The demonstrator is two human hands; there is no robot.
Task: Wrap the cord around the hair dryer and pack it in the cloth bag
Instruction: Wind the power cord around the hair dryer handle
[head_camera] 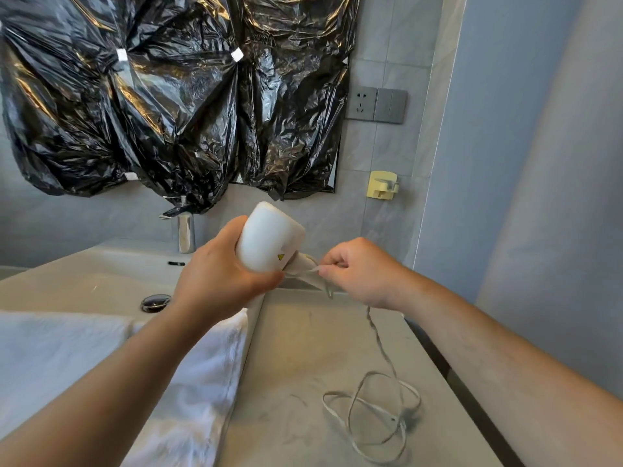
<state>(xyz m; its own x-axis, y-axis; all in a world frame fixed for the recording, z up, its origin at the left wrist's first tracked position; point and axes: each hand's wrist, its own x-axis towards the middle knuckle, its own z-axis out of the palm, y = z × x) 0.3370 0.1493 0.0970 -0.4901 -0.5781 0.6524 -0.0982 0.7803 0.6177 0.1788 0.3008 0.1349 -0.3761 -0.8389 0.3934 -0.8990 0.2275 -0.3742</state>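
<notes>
Crinkly black plastic sheets (168,96) were taped to the wall, high above both hands. A grey stone counter (303,365) lay below the hands. A white sink (101,274) sat under and behind the left hand (215,281). A soft white cloth (188,399) lay under the left arm; it might have been the bag, but that was hard to tell.

The left hand was wrapped around the fat round body of the white plastic hair dryer (269,241) and held it up in the air. The right hand (364,274), close beside it, pinched the thin pale cord (382,348) next to the dryer's handle. The rest of the cord hung down below the right hand and lay in loose loops on the counter. A shiny metal tap (185,234) stood behind the left hand.
</notes>
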